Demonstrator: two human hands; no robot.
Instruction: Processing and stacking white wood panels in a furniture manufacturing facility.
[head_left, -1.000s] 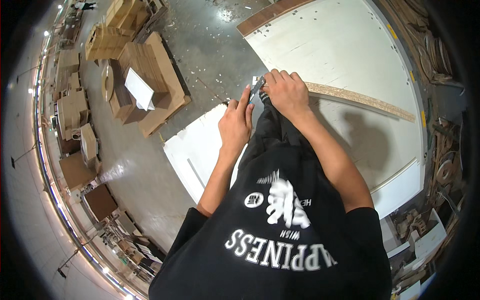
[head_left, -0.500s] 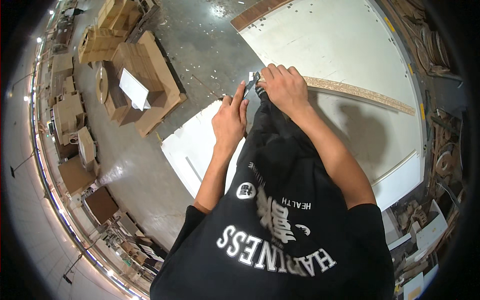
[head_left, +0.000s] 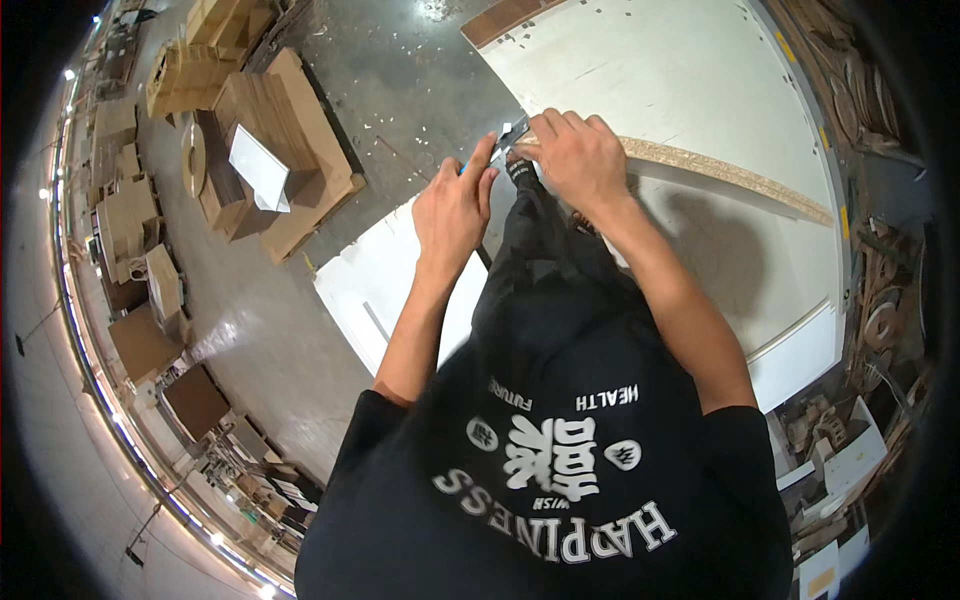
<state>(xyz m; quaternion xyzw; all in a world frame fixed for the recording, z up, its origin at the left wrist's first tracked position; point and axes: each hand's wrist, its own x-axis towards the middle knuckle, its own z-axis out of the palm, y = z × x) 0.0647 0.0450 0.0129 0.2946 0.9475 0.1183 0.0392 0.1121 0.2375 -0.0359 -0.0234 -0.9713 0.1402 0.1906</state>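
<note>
Slanted grey tool point(head_left: 514, 131) at left end of speckled board point(head_left: 700, 163)

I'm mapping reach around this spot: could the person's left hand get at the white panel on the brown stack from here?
Probably not without moving closer: a stretch of grey floor lies between the left hand and the white panel, and that hand appears occupied with a slim tool.

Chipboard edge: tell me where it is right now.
In the head view, the speckled chipboard edge lies right of centre, running from beside the right hand rightward across the large white board.
</note>
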